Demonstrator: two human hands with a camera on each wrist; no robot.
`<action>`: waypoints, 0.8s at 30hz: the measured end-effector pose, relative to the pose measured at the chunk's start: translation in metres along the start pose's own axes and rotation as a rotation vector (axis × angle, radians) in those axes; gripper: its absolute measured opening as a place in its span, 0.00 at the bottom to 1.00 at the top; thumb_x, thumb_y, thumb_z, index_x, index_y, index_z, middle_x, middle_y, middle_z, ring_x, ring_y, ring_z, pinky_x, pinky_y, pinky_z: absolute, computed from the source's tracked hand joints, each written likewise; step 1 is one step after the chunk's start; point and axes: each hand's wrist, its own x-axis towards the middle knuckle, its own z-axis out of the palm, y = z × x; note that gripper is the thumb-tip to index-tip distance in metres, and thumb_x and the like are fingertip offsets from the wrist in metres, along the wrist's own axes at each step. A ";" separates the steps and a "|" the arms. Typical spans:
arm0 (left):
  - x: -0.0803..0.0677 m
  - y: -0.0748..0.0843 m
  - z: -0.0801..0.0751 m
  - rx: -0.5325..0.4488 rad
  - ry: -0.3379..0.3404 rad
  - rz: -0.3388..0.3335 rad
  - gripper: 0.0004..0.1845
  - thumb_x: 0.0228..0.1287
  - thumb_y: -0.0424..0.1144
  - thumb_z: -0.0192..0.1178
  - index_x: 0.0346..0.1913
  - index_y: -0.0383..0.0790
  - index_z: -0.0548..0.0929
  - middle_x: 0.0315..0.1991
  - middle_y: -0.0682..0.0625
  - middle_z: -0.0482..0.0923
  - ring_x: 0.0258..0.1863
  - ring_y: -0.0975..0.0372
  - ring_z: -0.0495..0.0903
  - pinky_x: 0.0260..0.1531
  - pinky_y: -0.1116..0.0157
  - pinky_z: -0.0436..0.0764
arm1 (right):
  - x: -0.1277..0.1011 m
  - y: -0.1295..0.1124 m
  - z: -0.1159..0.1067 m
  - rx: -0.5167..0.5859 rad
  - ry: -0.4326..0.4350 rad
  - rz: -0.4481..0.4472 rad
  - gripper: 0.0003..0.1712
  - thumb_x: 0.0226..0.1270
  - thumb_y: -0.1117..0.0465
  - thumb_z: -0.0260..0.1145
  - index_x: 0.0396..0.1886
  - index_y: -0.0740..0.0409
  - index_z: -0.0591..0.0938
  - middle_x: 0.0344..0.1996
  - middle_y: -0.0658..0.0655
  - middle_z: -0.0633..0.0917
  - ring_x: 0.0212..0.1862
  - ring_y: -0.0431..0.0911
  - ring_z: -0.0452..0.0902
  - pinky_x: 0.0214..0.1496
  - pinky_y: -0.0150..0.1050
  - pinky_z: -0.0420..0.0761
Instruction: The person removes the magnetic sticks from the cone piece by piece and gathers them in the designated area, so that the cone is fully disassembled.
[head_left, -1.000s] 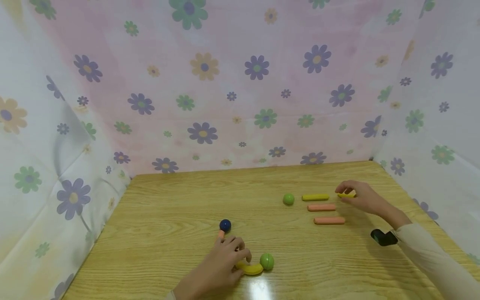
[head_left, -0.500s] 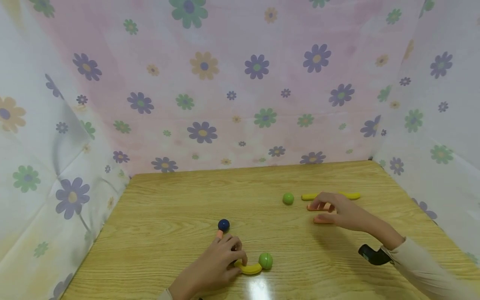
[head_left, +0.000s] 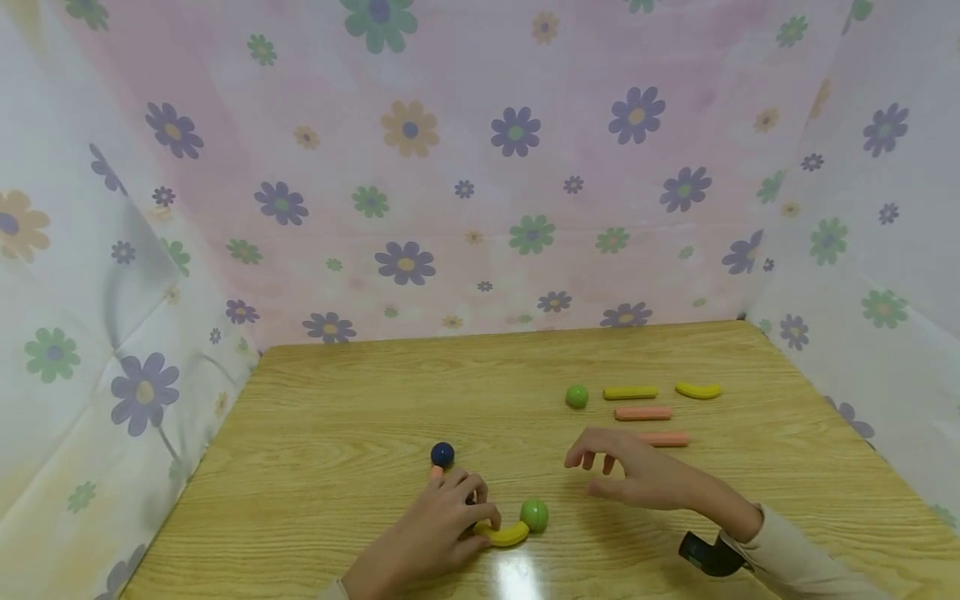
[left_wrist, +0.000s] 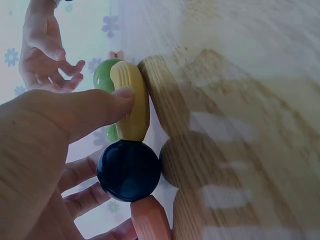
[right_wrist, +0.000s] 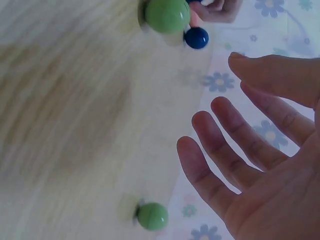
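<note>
My left hand [head_left: 431,529] pinches a yellow curved stick [head_left: 508,535] near its left end, low on the table. A green ball [head_left: 535,516] touches that stick's right end. In the left wrist view, a dark blue ball [left_wrist: 129,171] meets the stick's other end, and an orange stick [left_wrist: 150,220] adjoins this ball. Beyond my left fingers, a second dark blue ball [head_left: 442,454] sits at the orange stick's far end. My right hand [head_left: 641,475] hovers above the table, fingers spread and loosely bent, holding nothing; it partly covers an orange stick [head_left: 667,439].
Behind my right hand lie another orange stick [head_left: 643,413], a straight yellow stick [head_left: 630,392], a yellow curved stick [head_left: 699,390] and a green ball [head_left: 577,396]. Flowered cloth [head_left: 450,167] rises along the wooden table's [head_left: 337,408] back and sides.
My right hand has left the far yellow curved stick and moved left and towards me, with nothing in it. The left hand stays near its place; the far blue ball has shifted slightly left.
</note>
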 end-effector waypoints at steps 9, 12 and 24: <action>0.000 0.003 0.000 0.034 0.041 0.008 0.06 0.58 0.49 0.66 0.37 0.58 0.82 0.40 0.59 0.68 0.36 0.66 0.63 0.34 0.72 0.62 | 0.012 0.004 0.031 0.126 -0.043 0.008 0.18 0.60 0.67 0.68 0.49 0.52 0.77 0.44 0.54 0.78 0.41 0.49 0.74 0.35 0.35 0.80; -0.001 0.004 0.000 0.037 0.043 0.006 0.05 0.59 0.49 0.65 0.37 0.58 0.82 0.40 0.59 0.69 0.36 0.67 0.63 0.34 0.72 0.62 | 0.014 0.008 0.042 0.154 -0.031 0.003 0.20 0.57 0.68 0.70 0.48 0.52 0.76 0.43 0.53 0.79 0.40 0.48 0.75 0.34 0.36 0.80; 0.000 0.004 0.003 0.035 0.077 -0.005 0.05 0.57 0.48 0.67 0.37 0.58 0.83 0.38 0.59 0.68 0.36 0.67 0.62 0.36 0.71 0.65 | 0.024 0.009 0.073 0.200 0.037 0.017 0.17 0.55 0.67 0.72 0.43 0.52 0.77 0.40 0.48 0.79 0.42 0.39 0.77 0.41 0.38 0.80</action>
